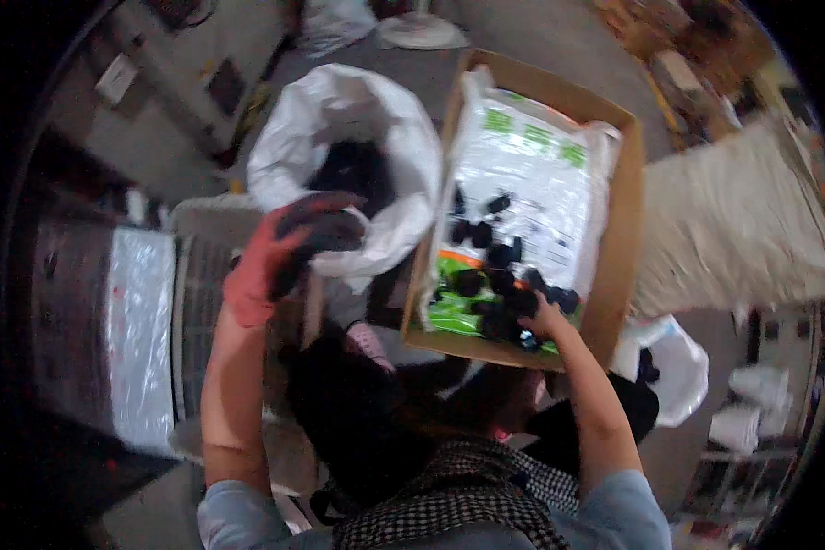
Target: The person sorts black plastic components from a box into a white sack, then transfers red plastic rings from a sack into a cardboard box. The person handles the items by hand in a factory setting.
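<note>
My left hand [298, 234], in a red glove with dark fingers, is raised at the front rim of a white woven sack [403, 137] that holds a dark mass [344, 160]. Its fingers are curved and blurred, so I cannot tell whether they grip anything. My bare right hand [543, 319] is down in an open cardboard box [619, 211], fingers closed on a small black piece [522, 302]. Around it, several similar black pieces [490, 257] lie on a white and green plastic package [532, 174] inside the box.
A beige sack [724, 220] is at the right, above a white bag [678, 380] with dark contents. A clear plastic-covered surface [137, 339] and a grey crate [202, 357] are at the left. Cartons [678, 73] lie at the back right; a pale bag [330, 23] is behind.
</note>
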Action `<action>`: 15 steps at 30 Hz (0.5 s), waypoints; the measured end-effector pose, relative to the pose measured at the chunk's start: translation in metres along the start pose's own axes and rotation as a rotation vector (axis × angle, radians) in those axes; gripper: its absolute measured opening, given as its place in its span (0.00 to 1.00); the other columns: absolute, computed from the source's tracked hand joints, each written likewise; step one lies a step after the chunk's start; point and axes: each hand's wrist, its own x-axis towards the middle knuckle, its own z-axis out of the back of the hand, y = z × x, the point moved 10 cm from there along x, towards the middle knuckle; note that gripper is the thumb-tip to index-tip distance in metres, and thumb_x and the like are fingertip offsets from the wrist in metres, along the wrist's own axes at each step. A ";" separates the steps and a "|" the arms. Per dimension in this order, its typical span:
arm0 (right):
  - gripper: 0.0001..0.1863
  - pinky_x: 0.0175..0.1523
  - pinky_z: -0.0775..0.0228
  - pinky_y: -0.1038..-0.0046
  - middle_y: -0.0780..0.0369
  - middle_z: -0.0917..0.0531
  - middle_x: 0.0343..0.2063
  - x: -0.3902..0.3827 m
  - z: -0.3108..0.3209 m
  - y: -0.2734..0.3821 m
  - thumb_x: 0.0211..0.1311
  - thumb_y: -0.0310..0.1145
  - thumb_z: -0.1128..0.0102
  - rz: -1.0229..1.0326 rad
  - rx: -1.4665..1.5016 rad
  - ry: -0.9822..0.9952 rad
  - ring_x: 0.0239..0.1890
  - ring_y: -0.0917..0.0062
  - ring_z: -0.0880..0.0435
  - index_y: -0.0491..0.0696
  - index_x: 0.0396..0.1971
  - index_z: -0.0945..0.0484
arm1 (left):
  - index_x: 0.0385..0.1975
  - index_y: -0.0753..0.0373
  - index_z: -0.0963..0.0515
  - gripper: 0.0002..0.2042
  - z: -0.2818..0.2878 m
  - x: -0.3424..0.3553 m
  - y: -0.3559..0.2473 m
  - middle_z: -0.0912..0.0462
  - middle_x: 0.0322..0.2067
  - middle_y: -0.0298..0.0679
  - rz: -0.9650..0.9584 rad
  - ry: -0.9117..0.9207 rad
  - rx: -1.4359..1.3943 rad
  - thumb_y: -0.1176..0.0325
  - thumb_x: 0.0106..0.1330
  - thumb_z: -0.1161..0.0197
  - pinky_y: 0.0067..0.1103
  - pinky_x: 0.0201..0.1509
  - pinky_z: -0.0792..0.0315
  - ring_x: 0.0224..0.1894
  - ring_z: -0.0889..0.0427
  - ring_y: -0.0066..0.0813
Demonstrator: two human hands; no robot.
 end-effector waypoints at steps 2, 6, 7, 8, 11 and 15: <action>0.51 0.56 0.45 0.59 0.47 0.38 0.52 0.024 -0.015 -0.021 0.37 0.47 0.33 0.012 0.140 -0.169 0.49 0.48 0.36 0.48 0.59 0.56 | 0.49 0.70 0.35 0.24 0.100 -0.052 0.030 0.26 0.41 0.45 -0.025 -0.408 -0.042 0.57 0.60 0.49 0.24 0.50 0.34 0.44 0.26 0.32; 0.40 0.59 0.49 0.59 0.42 0.50 0.56 -0.001 0.057 0.079 0.48 0.29 0.40 0.367 0.451 -0.705 0.58 0.47 0.49 0.55 0.60 0.51 | 0.52 0.72 0.40 0.32 0.298 -0.259 0.183 0.32 0.49 0.51 0.601 -1.080 0.811 0.52 0.54 0.44 0.29 0.53 0.37 0.50 0.31 0.43; 0.41 0.60 0.52 0.55 0.46 0.53 0.59 0.006 0.057 0.076 0.47 0.30 0.39 0.318 0.381 -0.761 0.60 0.48 0.54 0.57 0.60 0.51 | 0.53 0.71 0.41 0.35 0.294 -0.275 0.228 0.35 0.51 0.52 0.750 -0.990 0.764 0.50 0.52 0.42 0.29 0.54 0.38 0.52 0.33 0.44; 0.42 0.59 0.53 0.53 0.48 0.53 0.59 0.003 0.052 0.094 0.46 0.30 0.39 0.293 0.221 -0.763 0.61 0.48 0.56 0.59 0.60 0.52 | 0.54 0.70 0.43 0.37 0.289 -0.304 0.276 0.34 0.51 0.51 0.903 -1.001 0.734 0.50 0.50 0.40 0.31 0.54 0.38 0.53 0.34 0.44; 0.45 0.58 0.55 0.47 0.52 0.55 0.61 -0.018 0.026 0.125 0.45 0.32 0.39 0.231 -0.048 -0.533 0.62 0.47 0.60 0.62 0.61 0.56 | 0.57 0.64 0.47 0.42 0.238 -0.308 0.349 0.34 0.50 0.50 1.054 -0.906 0.853 0.48 0.44 0.38 0.34 0.53 0.38 0.53 0.36 0.45; 0.46 0.59 0.48 0.57 0.50 0.48 0.58 -0.031 -0.010 0.145 0.45 0.32 0.39 0.323 0.050 -0.199 0.59 0.52 0.48 0.59 0.62 0.60 | 0.56 0.59 0.44 0.38 0.230 -0.274 0.422 0.32 0.48 0.46 0.744 -0.826 1.246 0.50 0.45 0.39 0.35 0.50 0.36 0.51 0.34 0.45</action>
